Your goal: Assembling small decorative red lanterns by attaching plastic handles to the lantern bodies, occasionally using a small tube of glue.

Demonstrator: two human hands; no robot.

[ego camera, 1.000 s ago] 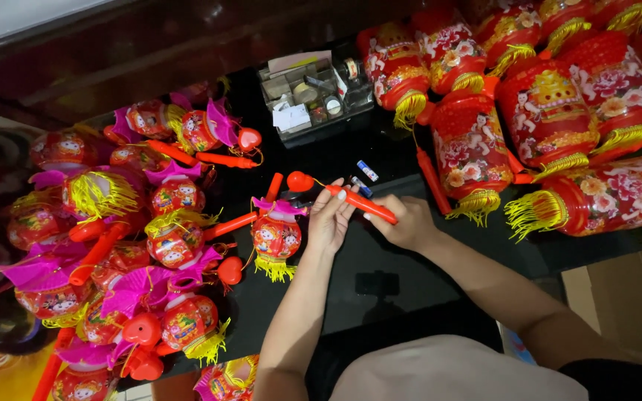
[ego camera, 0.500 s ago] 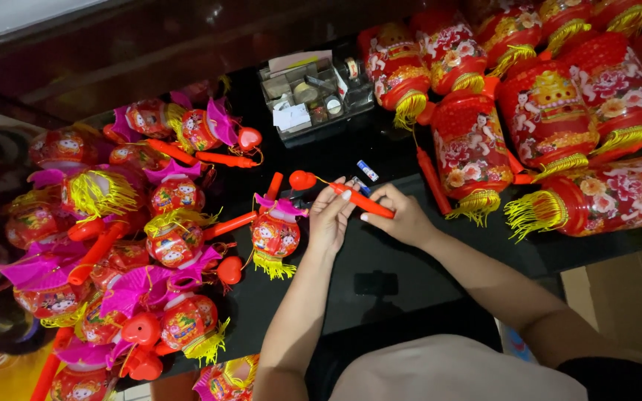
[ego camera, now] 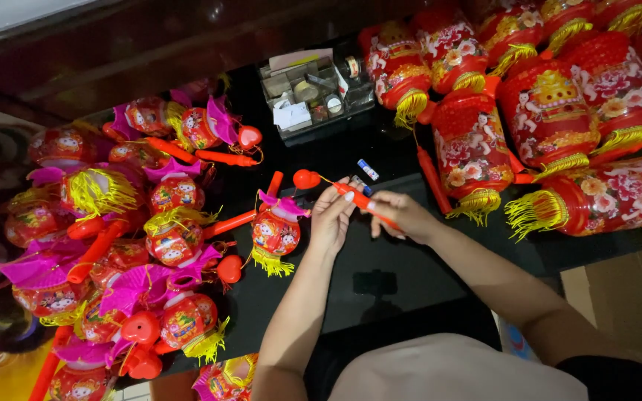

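Holding an orange lantern stick (ego camera: 362,202) at frame centre, left hand (ego camera: 332,219) fingers pinch its heart-tipped end while right hand (ego camera: 403,215) fingers close on the lower end, steadying it level above the black surface (ego camera: 380,275). A small red lantern (ego camera: 275,232) lies just left, presumably kept within reach.

Small red lanterns (ego camera: 113,245) with yellow tassels and pink fans are heaped at left on the black table (ego camera: 380,267). Large red lanterns (ego camera: 551,111) are stacked at right. A grey compartment tray (ego camera: 313,93) is set between.
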